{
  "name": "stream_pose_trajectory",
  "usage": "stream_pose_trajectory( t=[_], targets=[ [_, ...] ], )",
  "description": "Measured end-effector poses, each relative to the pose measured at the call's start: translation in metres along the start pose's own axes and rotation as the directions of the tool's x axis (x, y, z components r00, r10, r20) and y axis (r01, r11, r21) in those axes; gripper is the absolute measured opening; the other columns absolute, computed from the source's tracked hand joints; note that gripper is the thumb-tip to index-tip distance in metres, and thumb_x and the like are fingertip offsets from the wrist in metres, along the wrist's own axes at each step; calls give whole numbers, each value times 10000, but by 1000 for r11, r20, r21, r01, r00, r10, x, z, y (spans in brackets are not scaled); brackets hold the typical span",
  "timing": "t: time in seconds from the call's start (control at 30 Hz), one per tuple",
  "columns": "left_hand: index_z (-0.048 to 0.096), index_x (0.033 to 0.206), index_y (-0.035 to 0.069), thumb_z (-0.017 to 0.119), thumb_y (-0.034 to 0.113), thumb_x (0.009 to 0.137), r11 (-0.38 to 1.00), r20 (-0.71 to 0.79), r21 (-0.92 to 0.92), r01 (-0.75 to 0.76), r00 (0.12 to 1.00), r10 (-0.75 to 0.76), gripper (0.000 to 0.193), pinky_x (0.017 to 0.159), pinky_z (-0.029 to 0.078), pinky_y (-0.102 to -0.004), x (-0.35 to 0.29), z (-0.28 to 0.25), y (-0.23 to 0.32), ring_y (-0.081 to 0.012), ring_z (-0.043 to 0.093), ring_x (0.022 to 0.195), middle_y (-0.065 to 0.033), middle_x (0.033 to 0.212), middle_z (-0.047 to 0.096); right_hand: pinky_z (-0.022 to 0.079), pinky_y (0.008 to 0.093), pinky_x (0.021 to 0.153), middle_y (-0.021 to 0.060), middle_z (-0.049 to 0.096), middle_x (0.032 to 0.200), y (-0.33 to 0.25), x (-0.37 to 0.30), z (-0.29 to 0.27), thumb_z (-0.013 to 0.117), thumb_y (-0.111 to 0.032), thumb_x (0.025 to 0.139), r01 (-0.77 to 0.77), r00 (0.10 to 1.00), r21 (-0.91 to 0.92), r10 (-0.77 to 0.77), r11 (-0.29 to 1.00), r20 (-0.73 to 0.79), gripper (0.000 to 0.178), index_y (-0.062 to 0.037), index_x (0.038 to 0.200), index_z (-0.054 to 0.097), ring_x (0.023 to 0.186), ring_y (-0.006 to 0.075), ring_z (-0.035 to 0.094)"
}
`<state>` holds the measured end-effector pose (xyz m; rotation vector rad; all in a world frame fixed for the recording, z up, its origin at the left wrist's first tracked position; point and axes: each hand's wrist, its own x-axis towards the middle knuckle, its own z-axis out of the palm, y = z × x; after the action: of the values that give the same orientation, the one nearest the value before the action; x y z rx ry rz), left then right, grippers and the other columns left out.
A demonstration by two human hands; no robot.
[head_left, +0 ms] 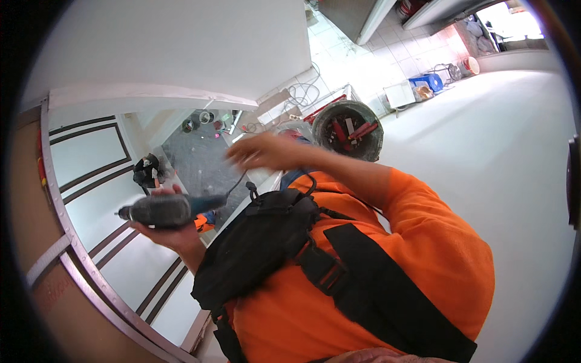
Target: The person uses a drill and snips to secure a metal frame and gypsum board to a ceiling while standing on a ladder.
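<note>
So, the dark grey, barrel-bodied power drill (160,210) is out on the left, slim bit aimed further left. The left hand (164,237) has its fingers clamped round the body. The right hand (263,151) is a blur near the thin dark cord (236,185), and I can't tell if those fingers are apart, together or on it.

My worry is the one-handed hold: if the bit caught, the drill could twist in that grip. The cord also runs near the soft black fabric chest bag (257,248) with its loopy drawcord, so a snag could tug the tool sideways. And the straight silvery metal frame (55,175) on the left looks hard enough to make a bit skid.

Far side: a round, scuffed black bucket (318,136) of red-handled tools (363,130), above smooth grey flooring (200,175).
</note>
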<state>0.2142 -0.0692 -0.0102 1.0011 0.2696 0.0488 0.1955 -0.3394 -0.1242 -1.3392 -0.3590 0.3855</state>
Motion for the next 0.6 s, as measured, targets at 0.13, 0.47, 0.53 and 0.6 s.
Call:
stream_pose_trajectory(
  t=[0.13, 0.47, 0.53, 0.6],
  targets=[
    [569, 1147, 30, 487, 801, 813, 989, 169, -97, 107, 981, -90, 844, 1047, 342, -444, -24, -77, 12, -257, 626, 975, -97, 1020, 640, 549, 386, 756, 169, 714, 941, 67, -113, -108, 565, -188, 875, -642, 667, -361, 261, 676, -698, 259, -74, 1051, 718, 841, 289, 702],
    [488, 1215, 3, 583, 799, 760, 979, 65, -199, 36, 998, -23, 922, 1060, 340, -439, -52, -139, 5, -236, 604, 990, -86, 1017, 587, 544, 482, 798, 160, 721, 944, 206, -148, -120, 553, -94, 823, -635, 741, -725, 472, 265, -477, 232, -72, 962, 738, 922, 343, 688],
    [487, 1217, 2, 570, 807, 762, 974, 78, -220, 57, 996, -40, 929, 1047, 347, -446, -54, -140, 2, -246, 604, 983, -102, 1029, 583, 535, 489, 807, 148, 724, 951, 239, -154, -115, 562, -101, 822, -543, 791, -825, 426, 158, -439, 223, -82, 951, 743, 929, 339, 691],
    [483, 1224, -1, 550, 816, 767, 977, 109, -189, 97, 991, -78, 939, 1032, 353, -453, -59, -138, 2, -256, 601, 979, -113, 1017, 579, 534, 487, 799, 140, 725, 961, 261, -163, -110, 570, -110, 820, -472, 807, -881, 418, 30, -418, 218, -92, 944, 748, 935, 333, 693]
  ],
)
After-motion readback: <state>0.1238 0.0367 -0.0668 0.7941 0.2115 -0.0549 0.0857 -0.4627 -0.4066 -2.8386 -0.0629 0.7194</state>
